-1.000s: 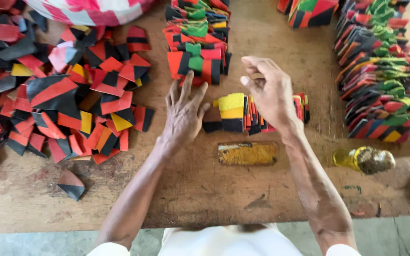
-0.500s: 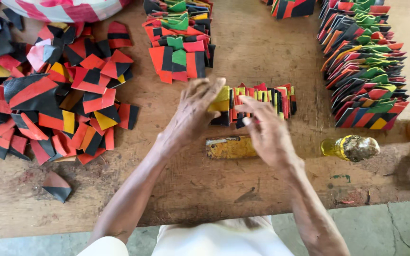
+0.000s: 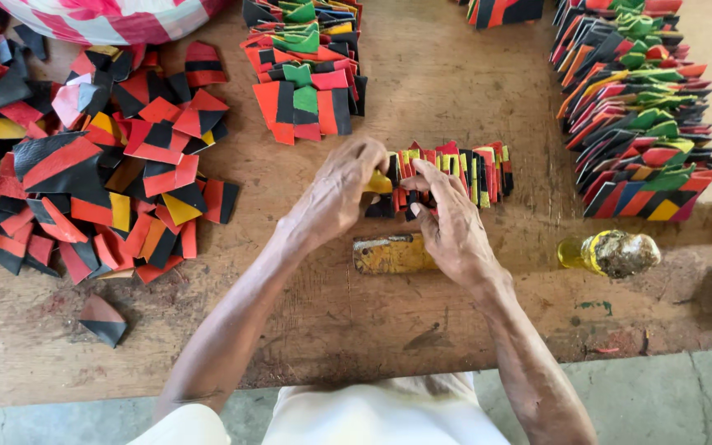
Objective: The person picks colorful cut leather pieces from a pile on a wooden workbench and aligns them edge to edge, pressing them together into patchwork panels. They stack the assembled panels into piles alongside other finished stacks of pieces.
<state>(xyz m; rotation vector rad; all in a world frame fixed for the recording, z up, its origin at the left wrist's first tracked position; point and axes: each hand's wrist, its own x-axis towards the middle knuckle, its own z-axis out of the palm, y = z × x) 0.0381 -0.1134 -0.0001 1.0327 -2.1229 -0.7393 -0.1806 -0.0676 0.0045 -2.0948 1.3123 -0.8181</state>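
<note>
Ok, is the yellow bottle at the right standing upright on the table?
No, the yellow bottle lies on its side on the wooden table, right of the person's right hand.

The left hand (image 3: 335, 198) and right hand (image 3: 448, 222) are covering the near end of the row of coloured pieces (image 3: 463, 169) and part of the yellow block (image 3: 385, 254), while the striped bundle (image 3: 109, 15), right-hand stacks (image 3: 636, 107) and loose pile (image 3: 51, 165) are running off the frame's edges.
</note>
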